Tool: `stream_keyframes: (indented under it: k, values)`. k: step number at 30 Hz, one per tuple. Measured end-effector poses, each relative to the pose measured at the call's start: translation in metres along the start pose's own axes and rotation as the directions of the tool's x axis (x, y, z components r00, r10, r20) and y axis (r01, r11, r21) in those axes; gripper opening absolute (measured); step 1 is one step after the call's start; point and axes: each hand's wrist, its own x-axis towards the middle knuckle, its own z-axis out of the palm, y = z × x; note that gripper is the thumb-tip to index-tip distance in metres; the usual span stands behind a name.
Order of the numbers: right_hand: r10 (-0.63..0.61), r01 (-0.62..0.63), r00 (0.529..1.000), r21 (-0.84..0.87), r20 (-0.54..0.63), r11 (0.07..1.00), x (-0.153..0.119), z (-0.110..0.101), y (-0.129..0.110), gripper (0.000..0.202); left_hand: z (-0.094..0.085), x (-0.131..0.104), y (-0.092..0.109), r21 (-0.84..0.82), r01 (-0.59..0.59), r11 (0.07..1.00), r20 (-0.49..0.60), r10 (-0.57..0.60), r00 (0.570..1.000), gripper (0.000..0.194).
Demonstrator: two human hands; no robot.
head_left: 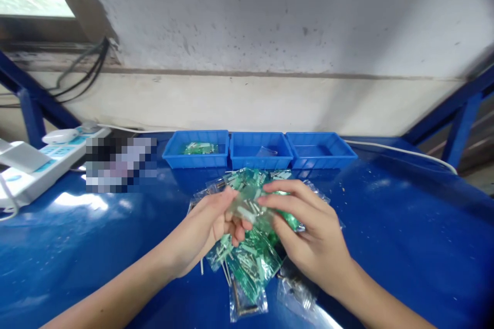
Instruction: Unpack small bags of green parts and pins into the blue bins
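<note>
My left hand (216,223) grips a small clear green plastic bag (247,212) by its left side, the thumb on top and the fingers curled below. Pale strips and small metal pieces show inside the bag, slightly blurred. At its right edge is my right hand (309,226), fingers apart and fingertips close to the plastic; whether they touch it I cannot tell. Under both hands spreads a pile of similar green bags (254,257). A clear bag with dark, rod-like pieces (245,306) lies at the pile's near end. Another clear bag (297,290) sits below my right wrist.
Three blue bins stand in a row behind the pile. The left bin (196,161) holds green bags, the middle bin (247,161) a clear piece; the right bin (324,161) is beside them. A white power strip (50,162) and a pixelated patch occupy the blue table's left side.
</note>
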Motion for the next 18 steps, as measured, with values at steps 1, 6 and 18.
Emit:
stream_keyframes:
  k: [1, 6, 18]
  values:
    - [-0.004, 0.005, 0.999, -0.009, 0.031, 1.0, -0.002, 0.003, 0.0, 0.029, 0.0, 0.0, 0.0, 0.048, -0.011, 0.999, -0.029, 0.012, 1.0, 0.038]
    - [0.17, -0.168, 0.984, -0.038, 0.057, 0.985, -0.005, 0.007, -0.001, 0.026, -0.004, 0.0, 0.0, 0.512, -0.215, 0.832, -0.17, 0.344, 0.924, 0.007]
    - [0.531, -0.624, 0.78, 0.471, 0.33, 0.623, 0.006, 0.003, 0.0, 0.02, -0.001, -0.004, -0.007, 0.828, -0.498, 0.258, 0.214, 0.676, 0.706, 0.036]
